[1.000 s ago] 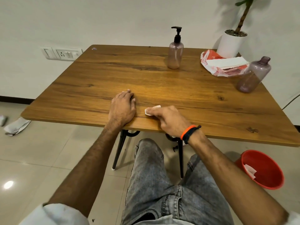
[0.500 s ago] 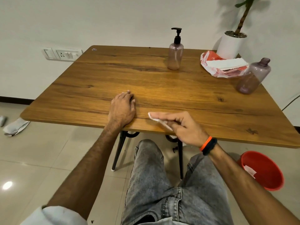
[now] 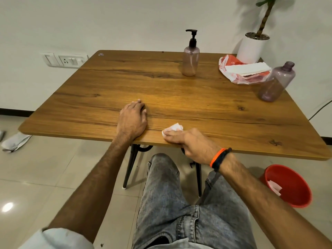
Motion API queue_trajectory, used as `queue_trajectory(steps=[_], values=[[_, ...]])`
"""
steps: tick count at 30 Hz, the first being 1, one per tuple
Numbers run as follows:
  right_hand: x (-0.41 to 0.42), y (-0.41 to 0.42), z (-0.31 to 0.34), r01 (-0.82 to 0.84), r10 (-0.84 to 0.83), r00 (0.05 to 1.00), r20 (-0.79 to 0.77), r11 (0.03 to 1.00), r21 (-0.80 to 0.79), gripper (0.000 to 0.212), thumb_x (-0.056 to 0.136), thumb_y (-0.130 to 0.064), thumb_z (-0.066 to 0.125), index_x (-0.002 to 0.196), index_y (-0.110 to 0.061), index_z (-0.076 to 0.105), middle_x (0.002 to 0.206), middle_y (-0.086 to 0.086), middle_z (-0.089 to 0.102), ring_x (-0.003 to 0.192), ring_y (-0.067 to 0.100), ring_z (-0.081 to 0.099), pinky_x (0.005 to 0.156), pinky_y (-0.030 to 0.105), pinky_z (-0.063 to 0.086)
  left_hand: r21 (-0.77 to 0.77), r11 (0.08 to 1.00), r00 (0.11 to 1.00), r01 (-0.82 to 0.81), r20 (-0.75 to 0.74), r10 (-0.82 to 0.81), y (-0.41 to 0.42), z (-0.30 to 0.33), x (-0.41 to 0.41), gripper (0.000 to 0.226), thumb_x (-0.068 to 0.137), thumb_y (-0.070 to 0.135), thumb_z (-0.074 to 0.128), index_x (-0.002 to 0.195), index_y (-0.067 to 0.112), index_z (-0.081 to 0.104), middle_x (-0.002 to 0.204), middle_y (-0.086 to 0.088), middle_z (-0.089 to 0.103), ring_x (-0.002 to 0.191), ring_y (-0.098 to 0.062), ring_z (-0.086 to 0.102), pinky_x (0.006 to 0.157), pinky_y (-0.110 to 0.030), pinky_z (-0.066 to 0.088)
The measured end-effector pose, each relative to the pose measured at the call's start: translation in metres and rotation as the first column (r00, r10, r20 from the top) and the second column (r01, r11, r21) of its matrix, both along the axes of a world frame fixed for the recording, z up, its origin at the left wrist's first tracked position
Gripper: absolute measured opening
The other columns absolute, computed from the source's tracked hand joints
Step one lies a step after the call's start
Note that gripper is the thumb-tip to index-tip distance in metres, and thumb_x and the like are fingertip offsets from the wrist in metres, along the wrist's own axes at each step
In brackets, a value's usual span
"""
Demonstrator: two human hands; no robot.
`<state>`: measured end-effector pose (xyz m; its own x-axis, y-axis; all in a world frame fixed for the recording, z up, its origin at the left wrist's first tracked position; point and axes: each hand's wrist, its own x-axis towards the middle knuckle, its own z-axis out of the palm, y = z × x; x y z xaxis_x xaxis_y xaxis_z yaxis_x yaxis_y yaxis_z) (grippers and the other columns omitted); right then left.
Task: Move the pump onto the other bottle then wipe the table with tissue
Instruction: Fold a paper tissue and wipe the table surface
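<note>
Table (image 3: 179, 97), wood top, seen from the near edge.

Right hand (image 3: 194, 144) at the near edge, about 6 o'clock on the top. Fingers extended and pressed down on a small white tissue (image 3: 173, 128), pinning it flat to the wood; part of the tissue shows past the fingertips at 12 o'clock of the hand. Orange and black bands on the wrist.

Left hand (image 3: 132, 119) at 9 o'clock of the tissue, near but apart from it. Palm down on the table, fingers loosely bent, holding nothing.

Pump (image 3: 192, 37), black, sits on a tinted bottle (image 3: 190, 62) standing upright toward 12 o'clock on the table. Second bottle (image 3: 276, 83), no pump, neck open, stands at about 2 o'clock near the right edge.

Tissue pack (image 3: 246, 71), red and white wrapper, lies between the two bottles, just beside the second one. White plant pot (image 3: 251, 47) at the far right corner.

Red bin (image 3: 289, 186) on the floor at 4 o'clock, paper scrap inside.
</note>
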<state>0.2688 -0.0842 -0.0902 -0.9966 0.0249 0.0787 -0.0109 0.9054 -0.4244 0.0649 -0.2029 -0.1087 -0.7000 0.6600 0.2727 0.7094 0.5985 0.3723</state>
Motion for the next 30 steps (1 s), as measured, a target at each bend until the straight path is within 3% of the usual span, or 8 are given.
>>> queue_trajectory(steps=[4,7,11,18,23,25,28,30], values=[[0.031,-0.011,0.012,-0.068,0.063,0.998,-0.029,0.972,-0.227,0.056,0.084,0.01,0.042,0.131,-0.016,0.058,0.139,-0.006,0.052,0.131,0.001,0.043,0.113,0.017,0.029,-0.006,1.0,1.0,0.001,0.004,-0.001,-0.001,0.001,-0.001,0.043,0.099,0.03,0.043,0.138,0.011,0.051,0.15,-0.007,0.044,0.139,-0.025,0.037,0.116,-0.043,0.023],[0.03,0.009,0.021,0.069,-0.114,0.992,-0.058,0.86,-0.506,0.053,0.089,0.013,0.041,0.127,-0.018,0.061,0.134,-0.009,0.057,0.129,0.0,0.047,0.109,0.021,0.037,-0.009,1.0,1.0,0.006,0.006,-0.006,-0.001,0.0,-0.001,0.044,0.099,0.03,0.042,0.138,0.012,0.05,0.15,-0.007,0.043,0.14,-0.024,0.036,0.116,-0.043,0.023],[0.005,0.039,0.025,0.273,-0.334,0.926,-0.175,0.913,-0.302,0.051,0.089,0.012,0.045,0.125,-0.018,0.063,0.132,-0.006,0.06,0.128,0.003,0.049,0.111,0.021,0.034,-0.01,1.0,1.0,0.012,0.004,-0.012,-0.002,0.001,0.0,0.044,0.1,0.03,0.042,0.139,0.012,0.049,0.15,-0.007,0.043,0.139,-0.025,0.036,0.115,-0.043,0.023],[-0.002,0.036,0.002,0.184,-0.184,0.983,-0.02,0.983,-0.017,0.058,0.086,0.013,0.045,0.134,-0.017,0.055,0.145,-0.004,0.047,0.138,0.011,0.038,0.118,0.022,0.019,-0.016,1.0,1.0,0.006,0.002,-0.006,-0.001,0.002,0.001,0.043,0.1,0.029,0.042,0.137,0.01,0.05,0.149,-0.008,0.045,0.137,-0.026,0.039,0.114,-0.044,0.026],[0.04,-0.002,0.0,-0.008,0.006,0.999,-0.054,0.999,-0.047,0.063,0.079,0.018,0.048,0.132,-0.013,0.056,0.141,-0.002,0.05,0.133,0.008,0.044,0.115,0.02,0.025,-0.009,1.0,1.0,0.008,0.005,-0.008,-0.001,0.0,0.0,0.043,0.099,0.03,0.043,0.137,0.01,0.051,0.148,-0.009,0.046,0.136,-0.027,0.04,0.115,-0.046,0.027],[0.051,-0.006,0.005,-0.037,0.026,0.998,-0.061,0.982,-0.188,0.061,0.08,0.018,0.045,0.129,-0.015,0.058,0.137,-0.004,0.054,0.13,0.003,0.046,0.111,0.015,0.029,-0.011,1.0,1.0,0.01,0.005,-0.01,-0.001,0.0,0.0,0.043,0.099,0.03,0.043,0.137,0.01,0.05,0.148,-0.009,0.046,0.136,-0.027,0.04,0.115,-0.046,0.027],[0.047,0.009,0.018,0.052,-0.137,0.98,-0.144,0.875,-0.482,0.053,0.087,0.016,0.042,0.125,-0.016,0.062,0.132,-0.006,0.059,0.127,0.001,0.049,0.108,0.022,0.039,-0.013,1.0,1.0,0.009,0.004,-0.009,-0.001,0.001,0.0,0.043,0.1,0.029,0.043,0.138,0.01,0.05,0.148,-0.009,0.046,0.137,-0.027,0.04,0.115,-0.046,0.026],[0.034,0.029,0.022,0.157,-0.28,0.94,-0.193,0.861,-0.484,0.052,0.088,0.016,0.043,0.123,-0.015,0.063,0.13,-0.007,0.061,0.126,0.001,0.051,0.108,0.023,0.04,-0.011,1.0,1.0,0.007,0.001,-0.007,-0.001,0.002,-0.001,0.043,0.1,0.029,0.043,0.138,0.01,0.05,0.148,-0.01,0.045,0.137,-0.027,0.039,0.115,-0.046,0.026]])
